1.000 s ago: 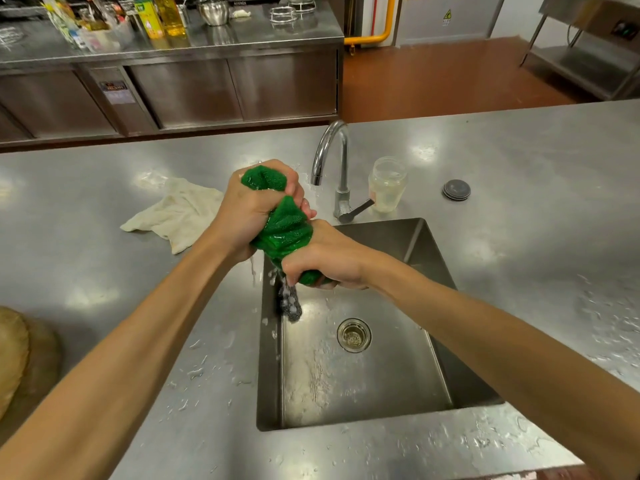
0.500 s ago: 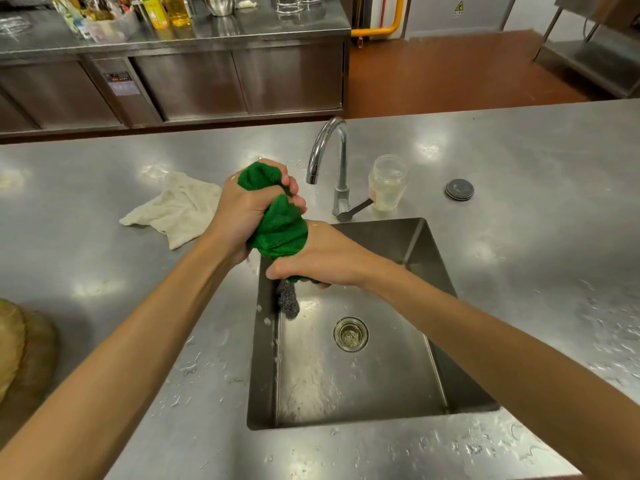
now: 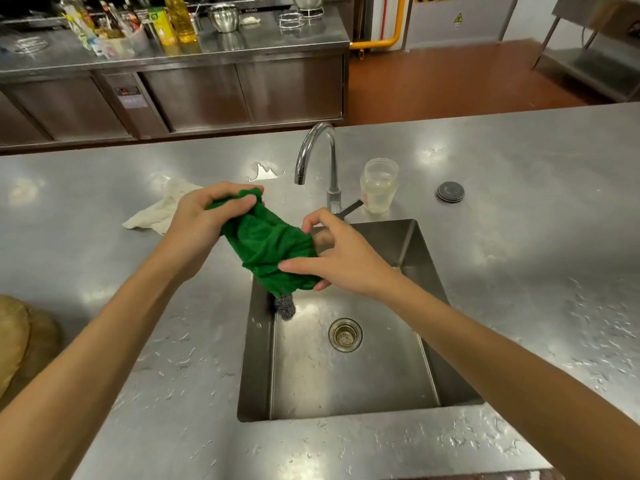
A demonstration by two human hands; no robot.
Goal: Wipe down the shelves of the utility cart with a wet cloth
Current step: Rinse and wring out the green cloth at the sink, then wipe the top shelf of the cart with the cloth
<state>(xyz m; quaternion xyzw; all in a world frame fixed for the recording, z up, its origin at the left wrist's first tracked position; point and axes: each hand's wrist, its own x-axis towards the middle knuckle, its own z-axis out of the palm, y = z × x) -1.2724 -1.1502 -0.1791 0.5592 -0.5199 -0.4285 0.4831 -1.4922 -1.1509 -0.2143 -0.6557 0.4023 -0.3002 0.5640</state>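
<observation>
A wet green cloth [image 3: 268, 245] stretches loosely between my two hands above the left rim of the steel sink [image 3: 424, 282]. My left hand [image 3: 201, 220] grips its upper end over the counter. My right hand [image 3: 337, 256] holds the lower end with thumb and fingers spread, over the sink's back left corner. The utility cart is not in view.
A steel wool scrubber [image 3: 284, 305] sits in the sink's left corner under the cloth, near the drain [image 3: 345, 335]. The faucet [image 3: 317, 157], a plastic jar [image 3: 378, 185] and a round plug [image 3: 450, 192] stand behind the sink. A beige rag [image 3: 157, 211] lies left. The counter is wet.
The tightly twisted cloth has loosened and spread out. My hands moved apart, the right hand opened its grip, and the camera view shifted slightly.
</observation>
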